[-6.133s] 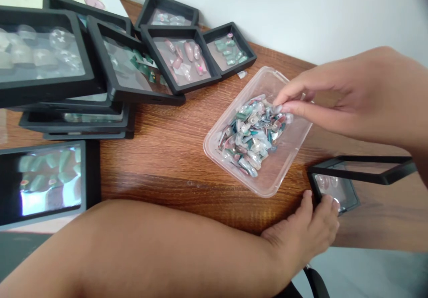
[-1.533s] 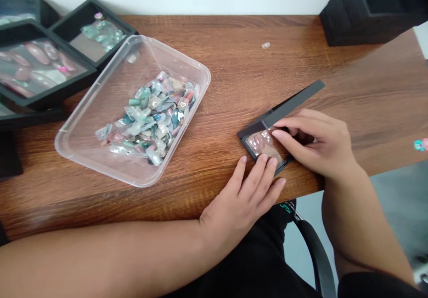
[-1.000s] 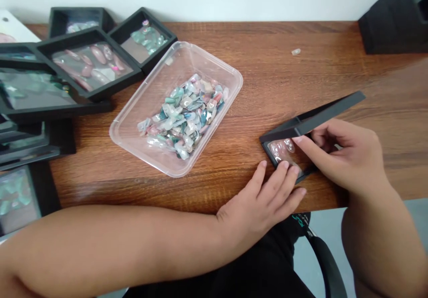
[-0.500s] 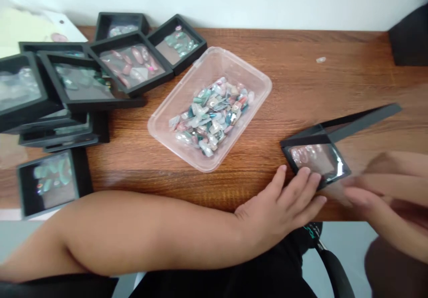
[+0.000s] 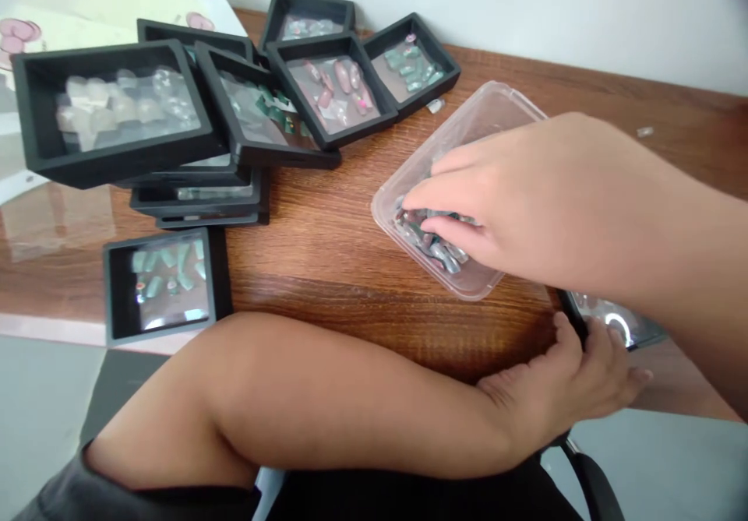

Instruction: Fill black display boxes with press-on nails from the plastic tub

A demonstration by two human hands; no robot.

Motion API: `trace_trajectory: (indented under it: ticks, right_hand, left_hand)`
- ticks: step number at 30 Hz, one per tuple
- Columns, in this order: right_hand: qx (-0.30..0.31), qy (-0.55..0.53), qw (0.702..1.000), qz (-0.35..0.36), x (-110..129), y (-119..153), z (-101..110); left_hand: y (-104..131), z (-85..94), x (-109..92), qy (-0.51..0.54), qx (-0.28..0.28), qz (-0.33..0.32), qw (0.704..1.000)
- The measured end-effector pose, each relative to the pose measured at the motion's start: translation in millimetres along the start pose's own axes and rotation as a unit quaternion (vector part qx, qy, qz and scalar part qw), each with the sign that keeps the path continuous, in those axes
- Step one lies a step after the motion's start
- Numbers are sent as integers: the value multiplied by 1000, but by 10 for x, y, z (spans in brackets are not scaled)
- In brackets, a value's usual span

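Over the near left part of a clear plastic tub (image 5: pixel 476 120), the right hand (image 5: pixel 520 194) is lowered palm down, and its fingertips are brought to a heap of press-on nails (image 5: pixel 447 256) in silvery, teal and pinkish tones. Thumb and forefinger are held slightly apart among the nails; whether any nail is pinched between them cannot be told. The far right part of the tub is covered by the same hand.

At the table's front edge, to the right of the tub, a small black display case (image 5: pixel 646 334) with clear film is touched by the left hand (image 5: pixel 564 385), whose fingers are loosely spread along its near side. Much of that case is hidden by the right forearm.

Left of the tub, black display frames (image 5: pixel 333 104) are set out on the wooden table (image 5: pixel 304 264), some stacked and overlapping, with whitish, pink and green nails seen under film. Nearer the front edge, a frame of green nails (image 5: pixel 175 279) is placed apart from the stack. One loose nail tip (image 5: pixel 435 106) is seen between the tub and the frames, another piece (image 5: pixel 644 132) toward the wall.
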State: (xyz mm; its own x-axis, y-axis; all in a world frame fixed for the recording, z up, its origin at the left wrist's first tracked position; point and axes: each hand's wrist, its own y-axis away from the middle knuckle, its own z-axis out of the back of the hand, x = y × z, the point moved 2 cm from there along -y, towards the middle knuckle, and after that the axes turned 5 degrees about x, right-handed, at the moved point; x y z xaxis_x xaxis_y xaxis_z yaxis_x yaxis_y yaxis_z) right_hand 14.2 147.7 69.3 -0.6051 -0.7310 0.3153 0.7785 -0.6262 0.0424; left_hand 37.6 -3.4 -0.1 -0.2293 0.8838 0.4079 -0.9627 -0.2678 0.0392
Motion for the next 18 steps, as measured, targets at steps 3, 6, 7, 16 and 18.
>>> trace_trajectory:
  ticks: [3, 6, 7, 16, 18]
  right_hand:
    - [84, 142, 986, 18, -8, -118, -65]
    - [52, 145, 987, 37, -32, -122, -82]
    - [33, 142, 988, 44, -28, -104, -67]
    - [-162, -25, 987, -2, 240, 745, 459]
    - [-208, -84, 974, -35, 263, 1036, 474]
  left_hand:
    - [-23, 59, 9, -4, -20, -28, 999]
    - [78, 113, 30, -1, -55, -29, 998]
    - [129, 127, 46, 4, -77, -13, 997]
    - [324, 121, 206, 141, -473, -74, 867]
    - [296, 102, 225, 202, -475, -39, 855]
